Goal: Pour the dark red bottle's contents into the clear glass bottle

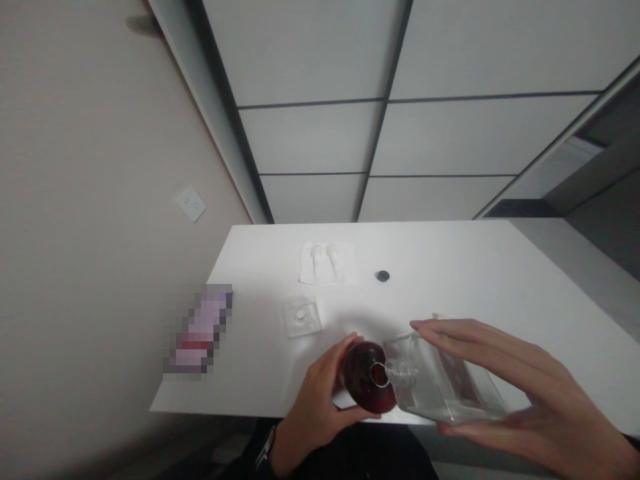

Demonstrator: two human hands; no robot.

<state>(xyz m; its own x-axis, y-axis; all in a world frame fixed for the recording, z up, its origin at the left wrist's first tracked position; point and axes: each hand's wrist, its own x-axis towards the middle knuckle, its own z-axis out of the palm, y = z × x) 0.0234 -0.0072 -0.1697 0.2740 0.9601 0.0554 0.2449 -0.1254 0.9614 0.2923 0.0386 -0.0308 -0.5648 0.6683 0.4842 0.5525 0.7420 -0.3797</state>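
Note:
My left hand [320, 393] is wrapped around a dark red-brown bottle [363, 383] with an open round mouth, near the table's front edge. In my right hand [525, 387] lies a clear square bottle [425, 387], tipped on its side with its neck pointing left. The neck of the clear bottle meets the mouth of the dark one; whether liquid flows between them I cannot tell. A small dark cap [383, 276] rests on the table behind the bottles. Left of it sits a clear square piece [302, 317] with a round hole or ring in its middle.
Two white pieces [325, 261] lie on a white sheet or pack at the back of the white table [450, 267]. A blurred-out pinkish flat object [203, 330] is at the left edge. Behind the table stands a panelled door [320, 140]; a wall [100, 200] bounds the left.

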